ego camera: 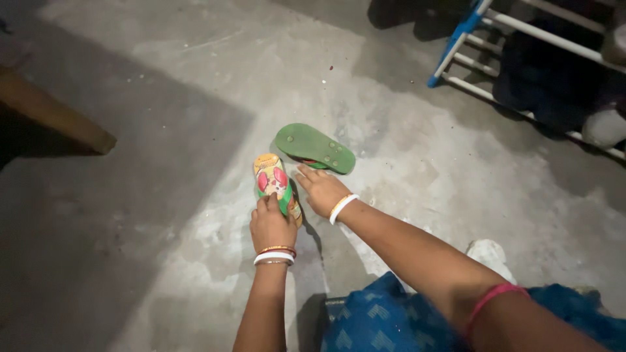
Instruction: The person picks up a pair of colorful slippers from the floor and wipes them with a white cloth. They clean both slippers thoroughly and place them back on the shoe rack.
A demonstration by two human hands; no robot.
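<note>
Far left: end of a brown wooden beam (55,116) lies on the grey concrete floor (163,215), well apart from both hands. Left part of floor in shadow.

Centre-left: left hand (270,225), wrist with red, white and metal bangles (275,255), grips a small child's flip-flop (276,186). Flip-flop footbed is yellow-orange with a printed cartoon figure; green strap and edge visible. It stands tilted on its side edge, heel end at the hand. Left fingers are curled close around the heel end, holding it; thumb on top.

Centre: right hand (321,190), white and orange bangle at the wrist, lies just right of the held flip-flop. Its fingers are spread flat and loose, tips touching or nearly touching a second flip-flop (315,148); cannot tell whether there is actual contact. This second one lies sole-up on the floor, green underside, a bit of red showing beneath the near edge. The two flip-flops are just beside each other.

Lower right: blue patterned cloth (385,319) over the person's lap; a pale object (490,255) behind the right forearm.

Upper right: white-and-blue rack (486,39) with dark items on it.
</note>
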